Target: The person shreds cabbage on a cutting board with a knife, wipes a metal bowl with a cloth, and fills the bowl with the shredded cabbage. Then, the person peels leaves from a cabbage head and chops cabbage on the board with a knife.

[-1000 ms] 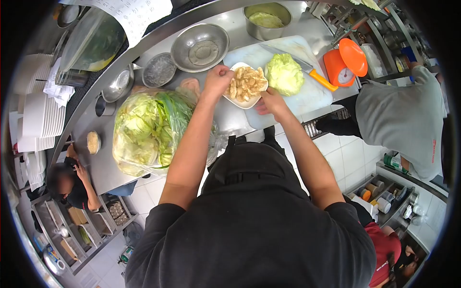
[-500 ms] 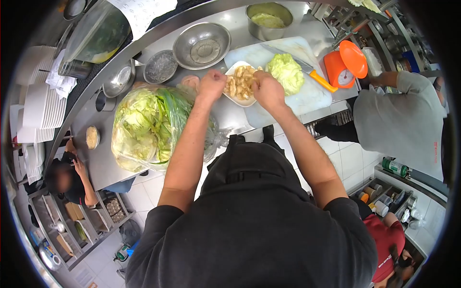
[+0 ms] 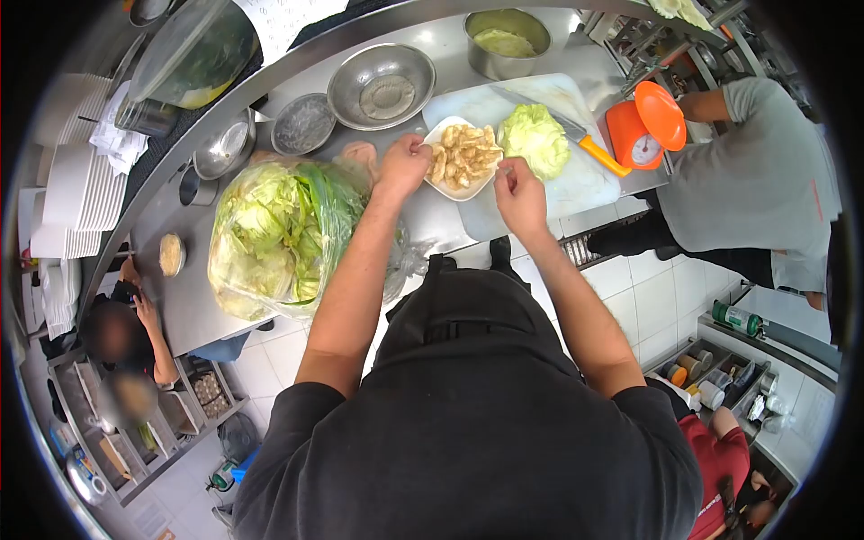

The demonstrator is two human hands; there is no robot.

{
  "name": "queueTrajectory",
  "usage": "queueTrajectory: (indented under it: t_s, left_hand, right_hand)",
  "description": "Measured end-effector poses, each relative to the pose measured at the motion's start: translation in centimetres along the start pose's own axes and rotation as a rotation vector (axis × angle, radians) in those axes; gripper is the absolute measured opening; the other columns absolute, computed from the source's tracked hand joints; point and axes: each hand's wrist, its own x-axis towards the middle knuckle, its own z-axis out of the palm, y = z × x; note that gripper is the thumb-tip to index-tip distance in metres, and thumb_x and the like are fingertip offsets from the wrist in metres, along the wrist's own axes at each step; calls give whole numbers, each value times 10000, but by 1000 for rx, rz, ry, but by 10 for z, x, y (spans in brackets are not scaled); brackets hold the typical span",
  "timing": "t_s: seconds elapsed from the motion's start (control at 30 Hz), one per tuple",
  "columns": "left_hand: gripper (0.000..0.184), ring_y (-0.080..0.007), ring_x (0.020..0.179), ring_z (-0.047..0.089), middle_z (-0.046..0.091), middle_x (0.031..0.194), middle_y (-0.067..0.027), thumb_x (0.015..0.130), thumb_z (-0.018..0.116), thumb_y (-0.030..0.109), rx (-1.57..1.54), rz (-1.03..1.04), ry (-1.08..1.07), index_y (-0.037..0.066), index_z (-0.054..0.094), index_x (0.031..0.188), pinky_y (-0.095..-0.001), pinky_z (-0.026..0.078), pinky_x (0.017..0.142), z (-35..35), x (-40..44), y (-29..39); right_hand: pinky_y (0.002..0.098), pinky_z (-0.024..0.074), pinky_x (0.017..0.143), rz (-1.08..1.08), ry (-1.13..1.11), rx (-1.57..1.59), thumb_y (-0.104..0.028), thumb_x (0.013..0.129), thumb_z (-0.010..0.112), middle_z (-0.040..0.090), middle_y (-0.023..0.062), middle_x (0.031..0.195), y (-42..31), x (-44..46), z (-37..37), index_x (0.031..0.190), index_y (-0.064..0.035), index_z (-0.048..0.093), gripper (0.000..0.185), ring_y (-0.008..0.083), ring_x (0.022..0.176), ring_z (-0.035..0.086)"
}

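A white dish (image 3: 455, 191) with rounded corners holds a heap of pale brown pieces (image 3: 464, 155) that look like cooked chicken. My left hand (image 3: 406, 166) is closed at its left rim, fingertips pinching the edge. At the right rim, my right hand (image 3: 521, 194) has its fingers curled and the fingertips close together; whether they grip the rim I cannot tell. The dish sits at the left edge of a white cutting board (image 3: 576, 171). Beside it on the board lie chopped lettuce (image 3: 535, 142) and a knife with an orange handle (image 3: 603, 156).
Left of my forearm stands a clear bag of lettuce (image 3: 270, 238). Metal bowls (image 3: 382, 85) and a metal pot (image 3: 507, 43) line the back. An orange scale (image 3: 636, 135) stands right, near a person in grey (image 3: 756, 171). Another person (image 3: 135, 315) is at the left.
My right hand has moved off the brown pieces, to the right and towards me, beside the dish's rim. My left hand has shifted slightly. The person in grey has shifted posture.
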Motion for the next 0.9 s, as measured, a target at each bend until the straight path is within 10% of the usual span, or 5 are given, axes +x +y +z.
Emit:
queueTrajectory:
  t_s: [0.23,0.3,0.7,0.87,0.9]
  left_hand:
    - [478,-340,1148,678,733,1179,-195,926,661,328,-16,11,15,13,698,1283,-422,534,992,-11,3,1]
    - [475,-331,1166,666,734,1175,-182,931,664,324,-47,35,26,12,694,1288,-417,523,1001,-16,0,4]
    - [265,-130,853,644,705,1018,-27,1031,657,143,-557,119,169,45,699,1273,-281,527,809,-82,-56,56]
    - [261,-195,1166,645,712,1273,-89,1068,637,158,-484,239,224,18,716,1274,-356,488,1060,-79,-64,44]
    - [278,-197,1183,638,693,1316,-99,1074,628,168,-383,233,221,14,712,1290,-359,487,1063,-77,-59,34]
  right_hand:
    - [331,564,594,560,-413,579,-348,1046,656,704,124,1001,15,-23,37,1267,-14,561,412,195,737,654]
    - [404,631,761,606,-486,749,-322,1049,634,676,182,1141,18,-18,49,1337,-9,503,445,254,884,695]
    - [443,672,815,643,-206,1051,-134,1069,478,675,190,1115,16,-20,87,1308,45,509,301,290,905,731]
    - [447,668,805,547,-256,1030,-204,1096,519,696,172,1219,48,-59,98,1449,-5,499,406,288,929,750]
    - [399,657,686,480,-137,1033,-261,1072,599,722,134,935,36,-76,87,1286,3,619,340,227,751,739]
